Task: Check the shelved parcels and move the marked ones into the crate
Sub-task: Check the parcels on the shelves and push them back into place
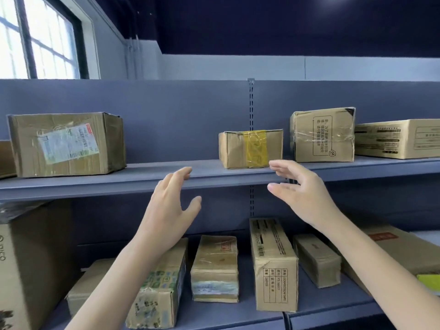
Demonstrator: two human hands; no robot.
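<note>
A small cardboard parcel with a yellow tape band (250,148) sits on the upper shelf (142,181), near the middle. My left hand (170,206) is raised in front of the shelf edge, left of and below this parcel, fingers apart and holding nothing. My right hand (302,189) hovers just below the parcel's right corner, also open, not touching it. A large parcel with a shipping label (67,144) stands at the left of the same shelf. A taller printed box (322,135) stands right of the taped parcel. No crate is in view.
A flat printed box (400,138) lies at the far right of the upper shelf. The lower shelf holds several long parcels (215,267) and a big carton (31,263) at the left. A slotted upright (251,103) runs down the back panel. A window (38,36) is at upper left.
</note>
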